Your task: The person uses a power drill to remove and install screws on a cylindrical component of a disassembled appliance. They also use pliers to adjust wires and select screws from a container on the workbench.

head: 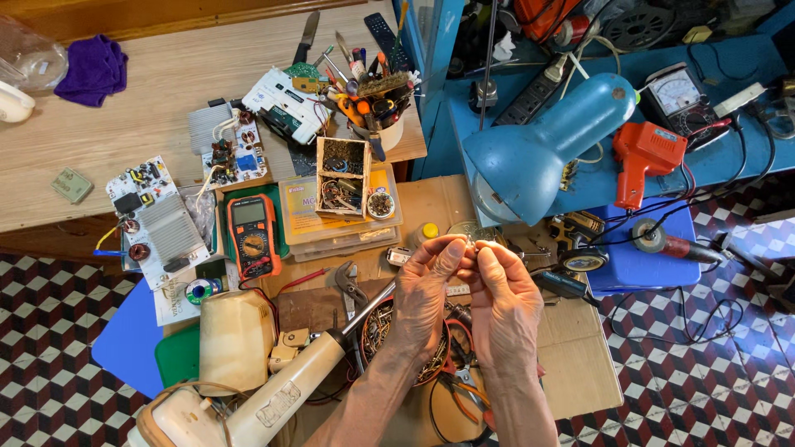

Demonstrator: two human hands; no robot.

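Under the blue lamp (530, 157), my left hand (424, 285) and right hand (501, 294) together pinched a tiny part (469, 242) above the cluttered surface (580, 364).

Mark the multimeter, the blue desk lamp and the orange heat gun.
multimeter (252, 234), head view, on its dial.
blue desk lamp (538, 149), head view, on the shade's top.
orange heat gun (644, 153), head view, on its body.
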